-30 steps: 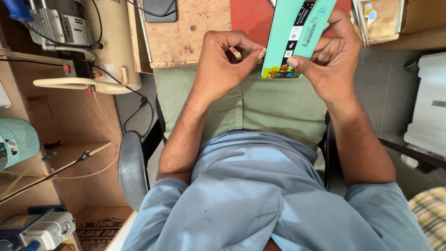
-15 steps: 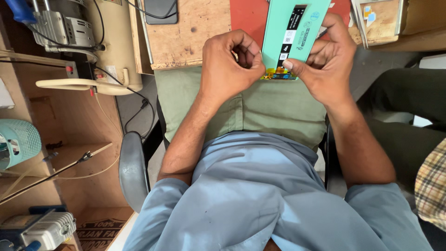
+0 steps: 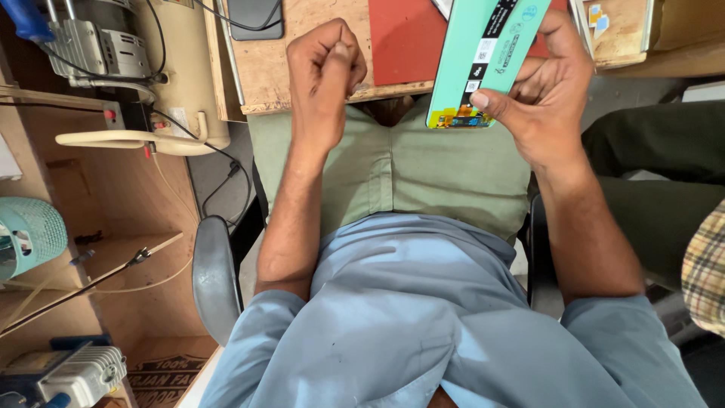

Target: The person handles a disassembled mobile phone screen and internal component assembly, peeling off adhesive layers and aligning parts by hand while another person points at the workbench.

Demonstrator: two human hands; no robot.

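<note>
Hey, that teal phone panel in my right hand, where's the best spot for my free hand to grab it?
Probably the long left edge of the teal panel, approached from the left hand: the right hand already covers the right edge and lower corner.
</note>
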